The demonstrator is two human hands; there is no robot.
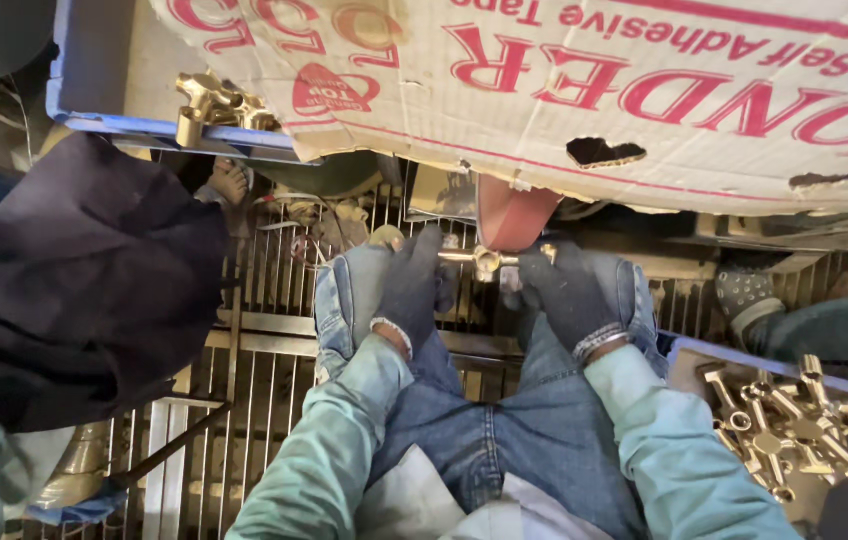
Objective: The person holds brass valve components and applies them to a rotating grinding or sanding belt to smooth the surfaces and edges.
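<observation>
Both hands wear dark knitted work gloves: the left hand (pixel 410 290) has a pale band at the glove's cuff, and the right hand (pixel 569 295) has a lighter, speckled ribbed cuff. Loose, pale green long sleeves (pixel 344 440) cover both forearms down to the wrists. The legs wear faded blue denim jeans (pixel 489 430), with paler, worn patches over the knees.
</observation>
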